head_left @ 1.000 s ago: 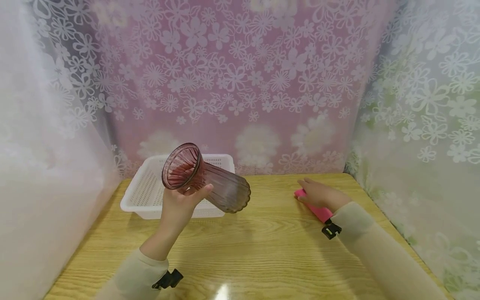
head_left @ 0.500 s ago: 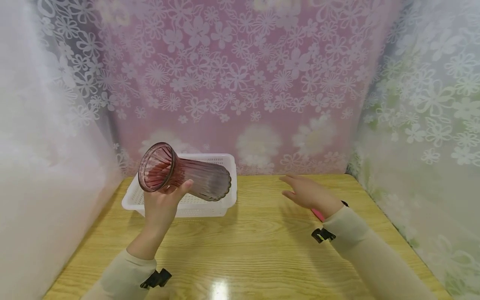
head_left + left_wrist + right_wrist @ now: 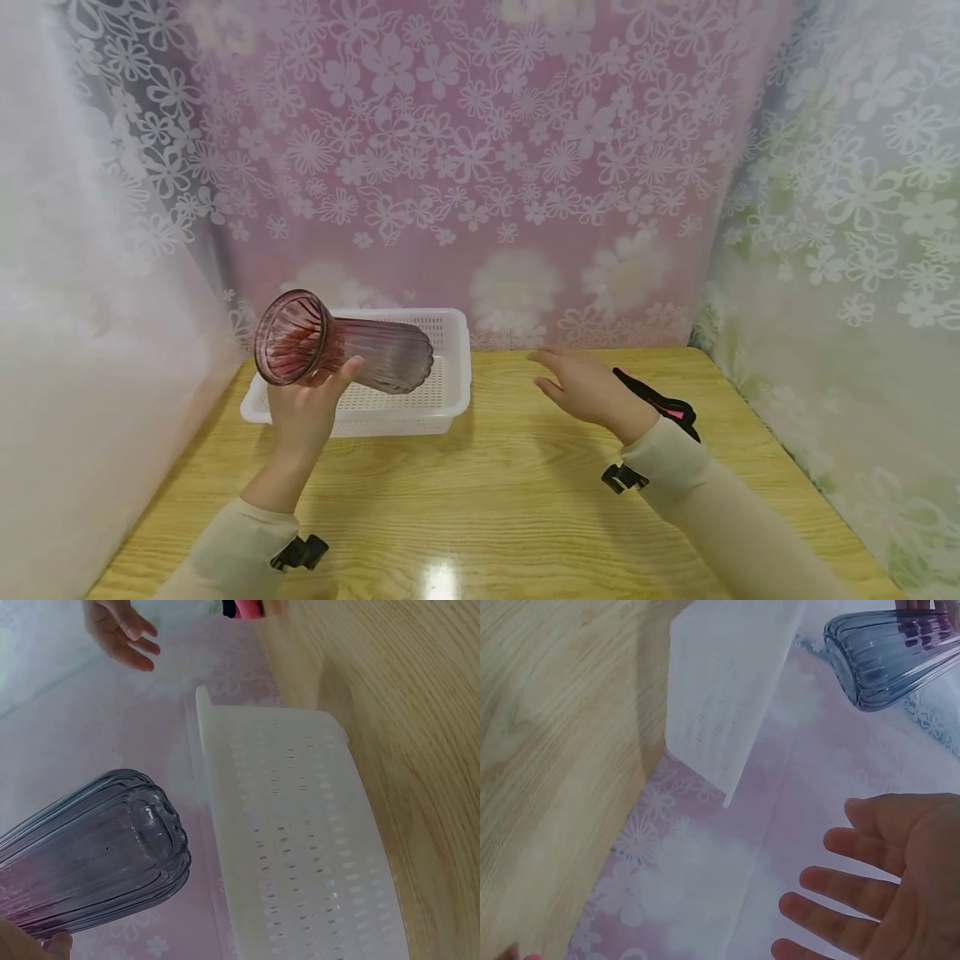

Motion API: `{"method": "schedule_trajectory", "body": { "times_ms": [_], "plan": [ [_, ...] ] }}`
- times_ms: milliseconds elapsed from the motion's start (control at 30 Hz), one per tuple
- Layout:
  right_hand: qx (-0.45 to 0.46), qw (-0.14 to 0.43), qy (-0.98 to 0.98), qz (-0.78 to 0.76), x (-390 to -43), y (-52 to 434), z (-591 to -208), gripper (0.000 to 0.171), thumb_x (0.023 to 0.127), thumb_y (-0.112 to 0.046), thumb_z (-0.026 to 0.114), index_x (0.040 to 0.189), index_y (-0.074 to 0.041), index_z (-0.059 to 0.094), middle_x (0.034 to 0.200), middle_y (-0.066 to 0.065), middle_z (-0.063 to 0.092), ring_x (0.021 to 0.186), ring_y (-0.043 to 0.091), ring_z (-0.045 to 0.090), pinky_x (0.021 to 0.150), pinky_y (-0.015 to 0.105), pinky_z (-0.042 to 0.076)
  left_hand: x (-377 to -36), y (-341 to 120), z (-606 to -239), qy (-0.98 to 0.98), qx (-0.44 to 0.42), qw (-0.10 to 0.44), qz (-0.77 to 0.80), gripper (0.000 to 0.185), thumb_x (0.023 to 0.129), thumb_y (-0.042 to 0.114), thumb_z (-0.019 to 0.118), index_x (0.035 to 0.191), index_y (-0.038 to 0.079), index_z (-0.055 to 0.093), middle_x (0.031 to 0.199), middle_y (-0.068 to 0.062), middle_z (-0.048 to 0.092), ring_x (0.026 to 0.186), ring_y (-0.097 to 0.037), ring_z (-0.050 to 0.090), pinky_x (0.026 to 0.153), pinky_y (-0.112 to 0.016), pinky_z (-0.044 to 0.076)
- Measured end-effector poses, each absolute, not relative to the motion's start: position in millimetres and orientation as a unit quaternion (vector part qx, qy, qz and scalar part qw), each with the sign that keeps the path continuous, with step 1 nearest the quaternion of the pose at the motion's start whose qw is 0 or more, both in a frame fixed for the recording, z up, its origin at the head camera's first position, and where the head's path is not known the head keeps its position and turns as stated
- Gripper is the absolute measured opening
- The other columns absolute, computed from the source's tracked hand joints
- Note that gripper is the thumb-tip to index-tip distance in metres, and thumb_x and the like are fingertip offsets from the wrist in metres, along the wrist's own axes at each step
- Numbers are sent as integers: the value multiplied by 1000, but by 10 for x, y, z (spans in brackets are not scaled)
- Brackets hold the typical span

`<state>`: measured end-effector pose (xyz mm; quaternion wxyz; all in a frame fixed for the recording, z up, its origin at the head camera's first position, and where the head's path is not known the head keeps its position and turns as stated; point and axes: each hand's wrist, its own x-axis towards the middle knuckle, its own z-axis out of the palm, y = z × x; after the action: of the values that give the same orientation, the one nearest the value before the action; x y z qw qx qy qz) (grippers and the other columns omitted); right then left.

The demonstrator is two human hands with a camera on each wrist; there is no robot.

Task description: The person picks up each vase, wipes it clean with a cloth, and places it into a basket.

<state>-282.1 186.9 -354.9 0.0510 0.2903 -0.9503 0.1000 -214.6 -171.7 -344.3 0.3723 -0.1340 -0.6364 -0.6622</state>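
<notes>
A ribbed glass vase (image 3: 382, 352), reddish at its flared mouth and greyish toward its scalloped base, lies tilted on its side in the air. My left hand (image 3: 303, 417) grips it near the neck, thumb along the near side, over the white basket (image 3: 459, 400). In the left wrist view the base of the vase (image 3: 97, 855) is apart from the basket wall. My right hand (image 3: 588, 392) hovers right of the basket with fingers extended and nothing in it; the right wrist view shows its spread fingers (image 3: 847, 885). Behind that wrist lies a black and pink object (image 3: 660, 400), partly hidden.
The perforated basket stands at the back left of the wooden table (image 3: 480, 500). A pink flowered curtain (image 3: 480, 167) hangs directly behind the table, with pale curtains (image 3: 862, 275) along both sides.
My left hand has carried the vase leftward, over the basket. The right hand has come off the pink and black object and moved left, leaving it on the table.
</notes>
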Motion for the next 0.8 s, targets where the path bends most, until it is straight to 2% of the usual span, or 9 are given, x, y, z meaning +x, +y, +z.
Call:
{"method": "schedule_trajectory", "body": {
  "times_ms": [333, 633, 800],
  "plan": [
    [312, 79, -939, 124, -2817, 1664, -3566, 46, 104, -30, 56, 145, -10, 53, 145, 14, 53, 132, 34, 51, 107, 52, 42, -2163, -1817, -3448, -694, -74, 362, -618, 57, 77, -5, 79, 128, -5, 53, 96, 5, 59, 82, -7, 54, 75, -20, 48],
    [329, 107, -925, 155, -2844, 1479, -3586, 44, 104, -30, 55, 145, -12, 53, 145, 12, 54, 133, 32, 51, 108, 52, 41, -2298, -1883, -3536, -689, -74, 378, -615, 55, 76, -9, 78, 124, -11, 51, 94, 7, 58, 81, -6, 54, 78, -18, 47],
    [338, 111, -920, 163, -2845, 1382, -3594, 44, 104, -30, 55, 145, -12, 54, 144, 11, 55, 133, 32, 51, 108, 52, 41, -2485, -1985, -3682, -699, -68, 392, -594, 66, 72, -11, 81, 131, -11, 51, 104, 10, 60, 93, -3, 57, 87, -17, 45]
  ]
}}
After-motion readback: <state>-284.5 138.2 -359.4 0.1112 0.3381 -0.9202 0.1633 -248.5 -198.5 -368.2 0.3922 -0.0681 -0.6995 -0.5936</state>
